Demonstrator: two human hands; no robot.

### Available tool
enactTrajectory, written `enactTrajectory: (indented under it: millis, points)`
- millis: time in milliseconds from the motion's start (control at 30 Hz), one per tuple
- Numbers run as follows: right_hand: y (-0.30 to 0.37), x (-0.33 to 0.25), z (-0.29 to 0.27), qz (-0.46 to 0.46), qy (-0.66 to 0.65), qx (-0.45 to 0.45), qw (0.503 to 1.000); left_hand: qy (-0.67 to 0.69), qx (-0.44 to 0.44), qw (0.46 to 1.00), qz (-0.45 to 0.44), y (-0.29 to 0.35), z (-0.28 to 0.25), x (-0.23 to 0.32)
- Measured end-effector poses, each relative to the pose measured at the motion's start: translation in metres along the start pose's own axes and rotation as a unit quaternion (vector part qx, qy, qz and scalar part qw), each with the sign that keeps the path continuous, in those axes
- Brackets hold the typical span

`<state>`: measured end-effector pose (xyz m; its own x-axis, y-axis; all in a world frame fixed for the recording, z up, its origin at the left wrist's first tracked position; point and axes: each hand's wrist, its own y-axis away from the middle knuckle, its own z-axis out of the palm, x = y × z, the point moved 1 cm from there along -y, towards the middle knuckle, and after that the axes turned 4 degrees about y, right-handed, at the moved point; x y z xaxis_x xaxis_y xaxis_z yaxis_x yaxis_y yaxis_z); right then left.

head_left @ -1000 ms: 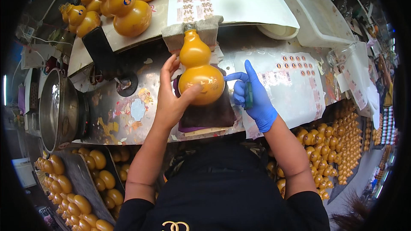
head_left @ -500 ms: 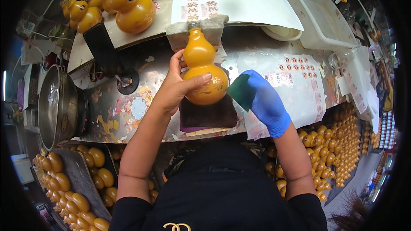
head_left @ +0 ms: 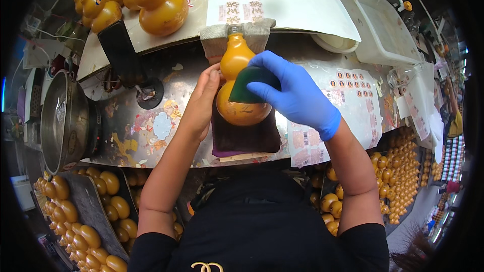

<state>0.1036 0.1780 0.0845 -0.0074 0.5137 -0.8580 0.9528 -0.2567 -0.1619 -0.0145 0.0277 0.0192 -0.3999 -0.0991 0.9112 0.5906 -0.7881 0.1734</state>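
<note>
A yellow-brown gourd-shaped bottle [head_left: 242,115] lies with its neck pointing away, resting on a folded cloth [head_left: 209,42] at the far end and a dark cloth pad [head_left: 246,138] at the near end. My left hand [head_left: 204,95] steadies the bottle from its left side, thumb and fingers against the waist. In my right hand [head_left: 295,93], which wears a blue glove, is a dark green flexible scraper [head_left: 254,83]. The scraper lies against the bottle's front and covers part of the waist and lower bulb. Some brownish lettering shows below it.
White sheets of decals [head_left: 282,5] lie on the raised shelf, and another sheet [head_left: 333,121] at right. A metal pan [head_left: 63,121] stands at left beside a black phone on a stand [head_left: 118,53]. Several gourd bottles [head_left: 164,12] stand far left; more fill racks below. A plastic tub [head_left: 380,25] sits far right.
My right hand has moved left and brought the green scraper from beside the bottle onto its front. My left thumb has shifted off the lower bulb to the bottle's left side.
</note>
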Motion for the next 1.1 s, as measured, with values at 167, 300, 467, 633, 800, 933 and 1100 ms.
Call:
enactTrajectory:
  millis: [167, 300, 467, 633, 800, 933, 1100]
  points:
    - [-0.008, 0.001, 0.000, -0.021, 0.035, 0.038, 0.998, 0.000, -0.005, 0.999, 0.033, 0.015, 0.000, -0.011]
    - [-0.001, 0.000, 0.003, -0.015, 0.025, 0.159, 0.987, -0.091, -0.009, 0.993, 0.068, 0.021, 0.009, -0.016]
    - [0.039, 0.011, 0.021, 0.109, -0.187, 0.192, 0.957, -0.030, -0.017, 0.999, 0.025, 0.024, 0.012, -0.013]
    - [0.046, 0.029, 0.030, 0.136, -0.132, 0.215, 0.958, -0.042, -0.014, 0.999, 0.019, 0.026, 0.015, -0.010]
    - [0.050, 0.045, 0.030, 0.151, -0.135, 0.257, 0.945, -0.062, -0.002, 0.998, 0.029, 0.025, 0.007, -0.019]
    - [0.057, 0.037, 0.032, 0.134, -0.187, 0.298, 0.926, -0.080, 0.010, 0.996, 0.042, 0.024, -0.003, -0.022]
    - [0.062, 0.046, 0.052, 0.115, -0.146, 0.300, 0.936, -0.151, -0.033, 0.985, 0.072, 0.030, 0.003, -0.024]
